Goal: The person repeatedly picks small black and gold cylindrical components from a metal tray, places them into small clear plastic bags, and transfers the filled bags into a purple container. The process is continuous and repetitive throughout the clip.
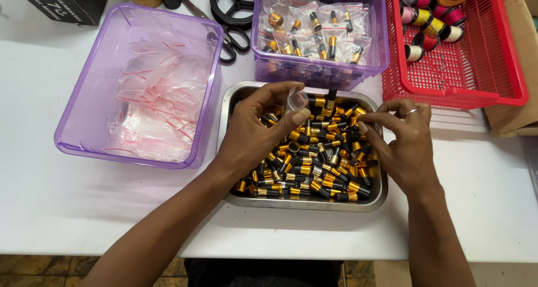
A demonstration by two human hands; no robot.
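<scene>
- The steel tray [227,105] sits on the white table [45,208], heaped with small black-and-gold cylindrical parts [314,163].
- The left hand [255,133] hovers over the tray's left half, thumb and fingers pinched on a small clear plastic bag [296,101] held above the heap near the tray's far edge.
- The right hand [400,138], a ring on one finger, is over the tray's right side with its fingertips [364,121] drawn together just above the parts; whether they pinch one I cannot tell.
- Left of the tray stands a purple plastic tub [73,124] holding empty clear zip bags [154,91] with red seal lines.
- Just beyond the tray is a smaller purple tub [314,74] of filled bags [314,32], each with gold-and-black parts inside.
- Beyond the tray to the right, a red mesh basket [482,68] holds thread spools [428,23].
- Black scissors [232,37] lie beyond the tray, between the two tubs.
</scene>
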